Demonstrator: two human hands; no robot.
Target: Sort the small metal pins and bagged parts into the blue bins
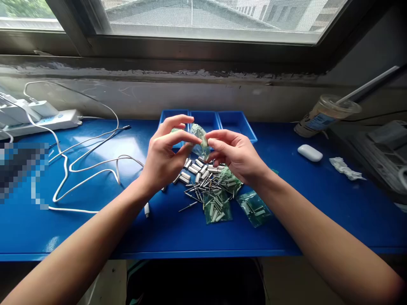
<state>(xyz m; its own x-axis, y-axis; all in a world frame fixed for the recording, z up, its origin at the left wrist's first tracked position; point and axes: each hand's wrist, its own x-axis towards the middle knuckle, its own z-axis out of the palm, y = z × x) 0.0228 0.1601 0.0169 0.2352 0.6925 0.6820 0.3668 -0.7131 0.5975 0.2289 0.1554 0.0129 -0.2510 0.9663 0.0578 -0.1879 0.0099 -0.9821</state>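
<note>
Between my hands, above the blue table (pixel 178 235), is a small clear green plastic bag (pixel 197 134). My left hand (pixel 165 152) pinches the bag from the left, its index finger and thumb close together. From the right, my right hand (pixel 237 154) grips it between thumb and fingers. What the bag contains is hard to make out. Below lie short silver metal pieces (pixel 194 167) and a heap of thin pop rivets (pixel 203 186). Two other green bags with metal pieces inside, one (pixel 218 209) in front and one (pixel 254 209) to its right, rest near my right forearm.
A blue three-compartment tray (pixel 237 127) stands behind my hands. White cables (pixel 65 169) sprawl on the left, by a power strip (pixel 68 118). On the right are a drink cup with a straw (pixel 318 118), a white case (pixel 310 153) and crumpled tissue (pixel 346 168).
</note>
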